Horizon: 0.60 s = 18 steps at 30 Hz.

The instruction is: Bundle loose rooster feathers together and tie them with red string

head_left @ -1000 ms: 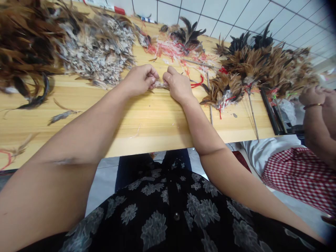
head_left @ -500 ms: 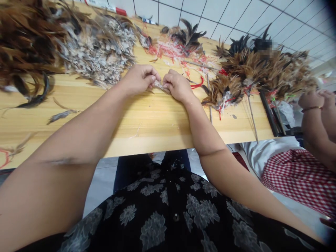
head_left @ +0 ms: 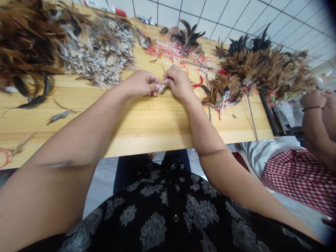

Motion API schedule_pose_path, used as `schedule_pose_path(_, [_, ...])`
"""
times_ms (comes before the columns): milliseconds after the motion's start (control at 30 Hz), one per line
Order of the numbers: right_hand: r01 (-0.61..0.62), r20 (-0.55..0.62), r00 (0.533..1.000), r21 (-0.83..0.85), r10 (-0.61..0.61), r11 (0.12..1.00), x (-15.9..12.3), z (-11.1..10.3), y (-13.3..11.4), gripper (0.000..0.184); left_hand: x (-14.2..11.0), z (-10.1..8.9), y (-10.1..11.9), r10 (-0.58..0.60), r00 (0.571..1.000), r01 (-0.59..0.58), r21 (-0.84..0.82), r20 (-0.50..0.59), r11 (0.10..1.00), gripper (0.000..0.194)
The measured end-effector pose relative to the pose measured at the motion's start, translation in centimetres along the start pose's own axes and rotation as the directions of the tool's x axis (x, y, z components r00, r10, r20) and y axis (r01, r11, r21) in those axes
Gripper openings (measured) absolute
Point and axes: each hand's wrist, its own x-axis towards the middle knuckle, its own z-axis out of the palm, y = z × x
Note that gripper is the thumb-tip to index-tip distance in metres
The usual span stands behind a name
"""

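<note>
A wooden counter (head_left: 157, 129), crowded along its back edge, with two hands over its middle.
Brown feather bundles (head_left: 262, 64) spread across the right part; a dark brown feather pile (head_left: 28, 45) fills the back left corner, touching a pale grey feather heap (head_left: 99, 49). Near the back edge, between heap and bundles, lies a tangle of red and white strips (head_left: 170, 49). The left hand (head_left: 141, 83) and right hand (head_left: 179, 81) face each other about midway between front and back edges. A red-capped marker (head_left: 105, 7) lies at the back edge, toward the left. Smallest, a pale feather tuft (head_left: 162, 89) sits between the hands, the fingers of both pinched on it; whether it touches the counter is hard to tell.
</note>
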Motion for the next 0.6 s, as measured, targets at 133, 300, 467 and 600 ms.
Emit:
schedule_pose_path(133, [0.045,-0.043,0.998,0.022,-0.044,0.999,-0.1,-0.1,-0.2,0.043,-0.2,-0.2,-0.1,-0.03,0.997,0.034,-0.055,0.068,0.998,0.027])
schedule_pose_path(300, [0.062,-0.075,0.995,0.025,-0.06,0.998,-0.1,0.0,0.1,0.037,-0.4,0.6,0.1,-0.06,0.998,0.065,-0.224,0.032,0.972,0.028])
schedule_pose_path(467, [0.059,-0.111,0.992,0.0,-0.058,0.998,0.1,0.4,0.8,0.032,-0.2,2.3,0.6,-0.059,0.995,0.038,-0.246,-0.079,0.968,0.034])
schedule_pose_path(600, [0.049,-0.161,0.986,0.021,-0.045,0.999,0.4,0.6,1.0,0.024,-0.2,2.9,1.0,0.024,0.96,-0.036,-0.036,-0.279,0.999,0.028])
